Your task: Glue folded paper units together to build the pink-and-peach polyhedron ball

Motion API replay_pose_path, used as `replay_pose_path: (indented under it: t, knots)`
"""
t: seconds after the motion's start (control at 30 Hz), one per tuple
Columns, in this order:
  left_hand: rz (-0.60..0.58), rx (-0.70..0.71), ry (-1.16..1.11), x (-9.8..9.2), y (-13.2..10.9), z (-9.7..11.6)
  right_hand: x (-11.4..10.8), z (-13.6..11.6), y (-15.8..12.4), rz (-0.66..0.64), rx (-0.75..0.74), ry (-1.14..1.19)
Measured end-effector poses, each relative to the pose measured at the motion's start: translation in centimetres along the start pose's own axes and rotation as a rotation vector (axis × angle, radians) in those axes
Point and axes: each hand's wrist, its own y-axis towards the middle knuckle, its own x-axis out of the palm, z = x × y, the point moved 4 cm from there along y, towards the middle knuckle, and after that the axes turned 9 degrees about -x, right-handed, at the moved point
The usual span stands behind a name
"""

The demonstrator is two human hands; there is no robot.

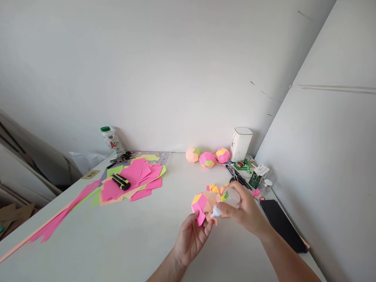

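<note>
My left hand (192, 237) grips a partly built paper ball (201, 202) of pink, yellow and peach faces, its fingers closed on the lower edge. In my right hand (245, 211) is a clear glue bottle (233, 197), tilted so that its white nozzle points down and left at the ball's open side. The nozzle tip is close to a peach flap; whether it touches I cannot tell. Behind the bottle lie small folded paper pieces (215, 188) in yellow and peach, partly hidden by my right hand.
Three finished paper balls (207, 159) stand by the wall, beside a white container (241, 144). At left, a utility knife (120, 181) rests on pink paper sheets (133, 174), near a white bottle (112, 141). Along the right edge are a glass jar (266, 186) and a black phone (282, 225).
</note>
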Motion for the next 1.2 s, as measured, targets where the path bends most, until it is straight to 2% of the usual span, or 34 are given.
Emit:
replay_pose_path:
  t: [0.4,0.8,1.03,1.2]
  knots:
    - [0.007,-0.012,-0.005,-0.20,0.31,0.04,0.19,-0.07,-0.04,0.000,0.003,0.025]
    - [-0.034,-0.009,-0.005,0.17,0.09,0.01,0.09,-0.19,-0.05,0.007,-0.050,-0.080]
    - [-0.005,-0.003,-0.022,-0.20,0.26,0.04,0.47,-0.14,-0.19,-0.012,-0.061,-0.045]
    - [0.028,-0.010,-0.004,-0.11,0.08,0.01,-0.04,-0.60,-0.08,0.010,-0.102,-0.159]
